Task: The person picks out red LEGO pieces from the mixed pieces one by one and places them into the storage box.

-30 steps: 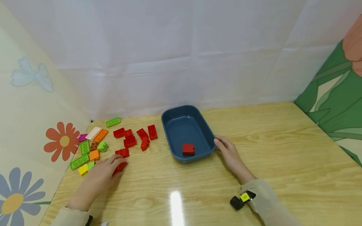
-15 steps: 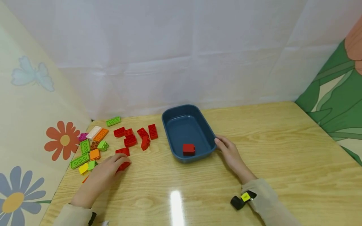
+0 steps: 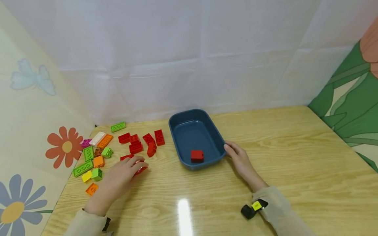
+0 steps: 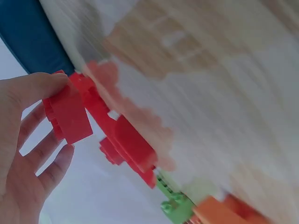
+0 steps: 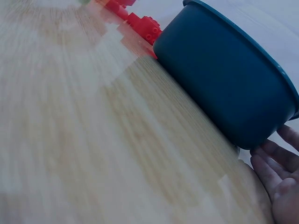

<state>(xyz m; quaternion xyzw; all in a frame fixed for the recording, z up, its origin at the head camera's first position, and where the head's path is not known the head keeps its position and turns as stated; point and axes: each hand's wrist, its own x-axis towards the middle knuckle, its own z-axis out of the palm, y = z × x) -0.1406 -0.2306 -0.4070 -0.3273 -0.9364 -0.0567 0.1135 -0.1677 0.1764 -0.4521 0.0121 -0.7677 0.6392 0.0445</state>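
Note:
In the head view my left hand (image 3: 118, 180) pinches a red brick (image 3: 140, 168) over the table, right of the colourful bricks. The left wrist view shows that brick (image 4: 70, 114) between the thumb and fingers of my left hand (image 4: 28, 135). A blue bin (image 3: 193, 136) stands mid-table with one red brick (image 3: 197, 156) inside, near its front end. My right hand (image 3: 242, 164) touches the bin's right side; in the right wrist view the fingers of that hand (image 5: 280, 172) rest against the bin (image 5: 224, 74), not curled round it.
Several red bricks (image 3: 136, 147) lie left of the bin. Farther left are green (image 3: 83, 168), orange (image 3: 98, 161), yellow (image 3: 87, 177), white (image 3: 97, 139) and magenta (image 3: 86, 143) pieces. An orange brick (image 3: 92, 189) lies beside my left wrist. A white cloth (image 3: 189, 65) hangs behind the table.
My left hand has moved right with the red brick, uncovering the green brick and the orange brick near its wrist. My right hand and the bin have stayed in place.

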